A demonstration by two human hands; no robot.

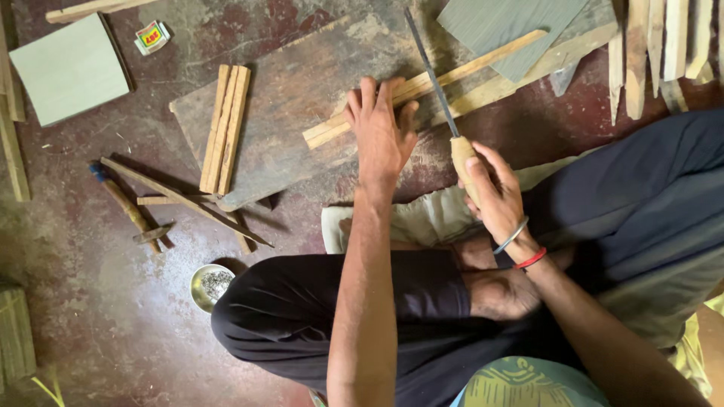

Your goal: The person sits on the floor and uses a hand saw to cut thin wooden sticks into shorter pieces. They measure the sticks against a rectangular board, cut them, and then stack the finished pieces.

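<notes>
Left hand (381, 132) is pressed flat, fingers spread, on one long wooden strip (422, 87) lying across the dark board (294, 113). Right hand (490, 192) is wrapped around the wooden handle of one file (434, 79) crossing that strip. Three short sticks (225, 128) sit bundled on the board's left side.

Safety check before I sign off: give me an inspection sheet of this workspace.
Surface: worn board on a stained red floor.
Job's things: wood strip on the board; file crossing it.
Clutter: stick bundle, hammer, bowl, panels, small box, slats.
Grippers: left hand presses the strip; right hand fingers wrap the file's handle.
Cables: nothing seen.
Surroundings: person sits cross-legged on a cloth.
</notes>
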